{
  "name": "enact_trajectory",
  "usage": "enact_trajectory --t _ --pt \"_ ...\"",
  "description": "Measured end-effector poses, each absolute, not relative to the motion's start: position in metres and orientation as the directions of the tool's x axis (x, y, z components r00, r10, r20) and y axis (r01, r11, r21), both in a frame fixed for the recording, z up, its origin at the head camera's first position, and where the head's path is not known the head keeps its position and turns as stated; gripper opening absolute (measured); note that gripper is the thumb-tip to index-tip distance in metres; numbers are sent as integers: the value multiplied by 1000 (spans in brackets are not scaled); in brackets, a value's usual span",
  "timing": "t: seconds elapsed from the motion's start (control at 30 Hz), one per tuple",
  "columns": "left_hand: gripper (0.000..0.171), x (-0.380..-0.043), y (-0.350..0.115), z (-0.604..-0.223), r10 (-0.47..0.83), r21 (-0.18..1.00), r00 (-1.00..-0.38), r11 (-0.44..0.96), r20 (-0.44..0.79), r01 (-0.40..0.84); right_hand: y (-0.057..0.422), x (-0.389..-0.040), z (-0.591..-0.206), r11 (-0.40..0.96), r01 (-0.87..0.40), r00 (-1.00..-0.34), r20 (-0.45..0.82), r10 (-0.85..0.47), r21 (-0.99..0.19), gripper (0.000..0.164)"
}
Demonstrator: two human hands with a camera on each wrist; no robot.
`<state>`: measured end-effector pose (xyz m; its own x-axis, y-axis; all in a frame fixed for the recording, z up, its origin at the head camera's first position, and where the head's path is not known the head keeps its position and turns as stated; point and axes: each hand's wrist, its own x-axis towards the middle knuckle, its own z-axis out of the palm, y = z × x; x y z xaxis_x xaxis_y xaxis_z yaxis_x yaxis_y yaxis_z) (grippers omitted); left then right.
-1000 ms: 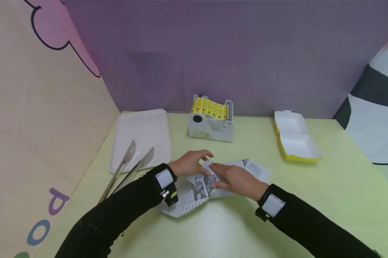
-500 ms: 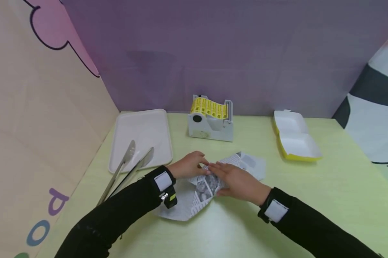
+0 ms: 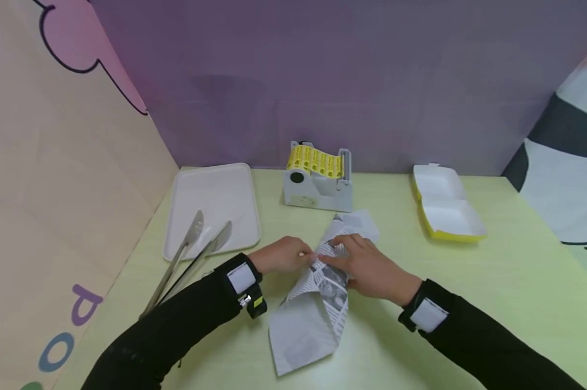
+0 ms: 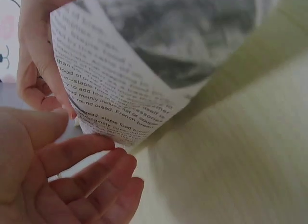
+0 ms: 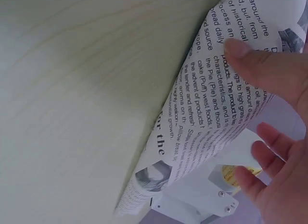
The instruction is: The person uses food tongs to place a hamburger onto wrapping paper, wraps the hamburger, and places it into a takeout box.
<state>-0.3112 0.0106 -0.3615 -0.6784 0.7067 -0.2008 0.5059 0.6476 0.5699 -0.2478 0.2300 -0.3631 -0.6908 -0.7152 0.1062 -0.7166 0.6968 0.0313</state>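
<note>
A folded sheet of newsprint-patterned wrapping paper (image 3: 331, 290) lies slantwise on the table between both hands, one plain flap toward the person. It bulges in the middle; whatever is inside is hidden. My left hand (image 3: 284, 254) is at its left edge. In the left wrist view, relaxed left fingers (image 4: 118, 183) touch the paper's lower edge, the thumb apart from it. From the right, my right hand (image 3: 373, 268) holds the paper's upper part, its thumb (image 5: 260, 70) on the printed side and the other fingers on the far side.
A white tray (image 3: 230, 187) stands at the back left, with metal tongs (image 3: 178, 257) reaching over its front edge. A label dispenser (image 3: 317, 181) with a yellow roll sits at the back centre. The open yellow-and-white takeaway box (image 3: 451, 216) is at the right. Printed walls enclose the table.
The paper has turned from lying nearly crosswise to pointing away from the person, its plain flap swinging nearer. The right hand has shifted slightly right; the left stays close to the paper's edge.
</note>
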Motion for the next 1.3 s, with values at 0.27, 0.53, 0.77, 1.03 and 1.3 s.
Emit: enact_trajectory --t 0.27,0.53,0.77,1.03,1.3 --pt "29 -295 22 -368 641 653 -760 623 -109 432 247 -236 -361 679 -726 -687 54 -725 -107 80" --pt "32 -280 39 -381 601 686 -799 580 3 439 266 -221 -355 673 -693 -699 14 -715 -260 87" --pt "24 -274 56 -380 568 623 -818 609 90 491 277 -220 -353 660 -683 -708 57 -704 -312 78" --pt "22 -278 70 -381 560 642 -816 576 142 507 292 -225 -358 638 -734 -672 112 -732 -234 82" --pt "24 -256 85 -374 650 554 -727 531 221 642 300 -224 -359 628 -746 -663 152 -733 -222 81"
